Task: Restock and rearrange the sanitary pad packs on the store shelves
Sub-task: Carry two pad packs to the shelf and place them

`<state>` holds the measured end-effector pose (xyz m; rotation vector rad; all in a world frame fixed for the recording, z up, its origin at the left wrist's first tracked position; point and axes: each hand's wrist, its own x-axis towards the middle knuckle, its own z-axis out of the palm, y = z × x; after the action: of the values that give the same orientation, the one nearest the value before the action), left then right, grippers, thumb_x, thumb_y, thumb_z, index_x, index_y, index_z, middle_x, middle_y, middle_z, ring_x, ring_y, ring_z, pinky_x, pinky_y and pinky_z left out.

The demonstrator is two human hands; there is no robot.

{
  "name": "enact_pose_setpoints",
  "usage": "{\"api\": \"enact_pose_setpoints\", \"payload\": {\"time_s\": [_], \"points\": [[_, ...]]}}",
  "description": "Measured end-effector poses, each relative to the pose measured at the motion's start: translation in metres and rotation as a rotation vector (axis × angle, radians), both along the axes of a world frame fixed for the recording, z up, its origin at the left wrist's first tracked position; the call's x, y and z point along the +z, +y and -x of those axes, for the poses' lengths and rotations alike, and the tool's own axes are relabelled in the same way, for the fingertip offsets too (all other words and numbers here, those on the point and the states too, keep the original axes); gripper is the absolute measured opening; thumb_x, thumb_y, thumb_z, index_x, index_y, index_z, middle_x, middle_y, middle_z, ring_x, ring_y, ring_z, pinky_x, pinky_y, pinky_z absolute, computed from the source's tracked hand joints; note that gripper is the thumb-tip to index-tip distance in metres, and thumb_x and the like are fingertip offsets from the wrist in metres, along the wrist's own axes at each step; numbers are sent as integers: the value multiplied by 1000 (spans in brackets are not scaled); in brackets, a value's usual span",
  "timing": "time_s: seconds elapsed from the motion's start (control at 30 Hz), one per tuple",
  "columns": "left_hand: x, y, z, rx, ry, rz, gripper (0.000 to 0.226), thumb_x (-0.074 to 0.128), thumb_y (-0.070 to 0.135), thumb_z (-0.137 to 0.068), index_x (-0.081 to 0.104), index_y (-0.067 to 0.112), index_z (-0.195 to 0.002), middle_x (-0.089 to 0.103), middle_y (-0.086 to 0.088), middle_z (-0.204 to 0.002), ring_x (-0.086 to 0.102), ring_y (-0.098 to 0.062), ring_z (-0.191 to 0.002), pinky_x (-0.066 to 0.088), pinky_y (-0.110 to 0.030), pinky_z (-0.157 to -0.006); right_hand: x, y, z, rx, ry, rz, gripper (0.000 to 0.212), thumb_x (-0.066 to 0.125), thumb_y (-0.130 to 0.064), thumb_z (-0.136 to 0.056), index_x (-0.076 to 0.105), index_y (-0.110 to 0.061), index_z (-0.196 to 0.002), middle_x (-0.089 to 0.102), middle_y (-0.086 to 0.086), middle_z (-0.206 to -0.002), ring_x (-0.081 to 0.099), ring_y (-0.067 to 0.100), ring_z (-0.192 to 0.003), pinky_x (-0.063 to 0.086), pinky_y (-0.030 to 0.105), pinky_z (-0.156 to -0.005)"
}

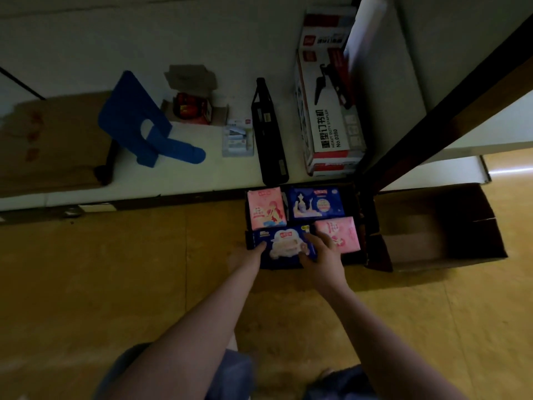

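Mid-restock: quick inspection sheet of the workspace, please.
Surface: tan floor; dark box stands on it in front of the low white shelf.
Job's things: four packs in the box: far pink pack, far blue pack, near pink pack, near blue pack.
Clutter: stapler box, blue plastic piece, black case on the shelf.
Hands: left hand and right hand both grip the near blue pack.
Cables: nothing seen.
Surroundings: open cardboard carton to the right; dim light.

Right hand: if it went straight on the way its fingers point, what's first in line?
The right hand grips the near dark blue sanitary pad pack. Straight on, its fingers would likely meet the rear dark blue pack near its left edge; depth is unclear.
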<state>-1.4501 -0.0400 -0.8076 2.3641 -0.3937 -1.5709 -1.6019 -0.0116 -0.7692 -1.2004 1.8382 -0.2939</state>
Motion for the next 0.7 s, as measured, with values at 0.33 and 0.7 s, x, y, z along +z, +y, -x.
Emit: {"api": "enact_pose_setpoints", "payload": {"time_s": [0.33,0.7], "points": [[202,11,13,-135,-56,239,48,56,39,-95,48,10,-133,56,-12,-130,55,-27,-114,40,-27,-79,167,18,1,-67,-116,47,53,61,-18,-92,43,-23,-142,42,1,-146,42,20,-133,45,42,-104],[456,25,21,-33,-2,565,26,52,23,-98,54,13,-122,58,-6,-124,54,-20,-112,38,-23,-85,409,24,-1,-150,-339,160,44,55,-20,-96,44,-23,-139,51,1,-138,49,19,-126,45,37,-105]]}}
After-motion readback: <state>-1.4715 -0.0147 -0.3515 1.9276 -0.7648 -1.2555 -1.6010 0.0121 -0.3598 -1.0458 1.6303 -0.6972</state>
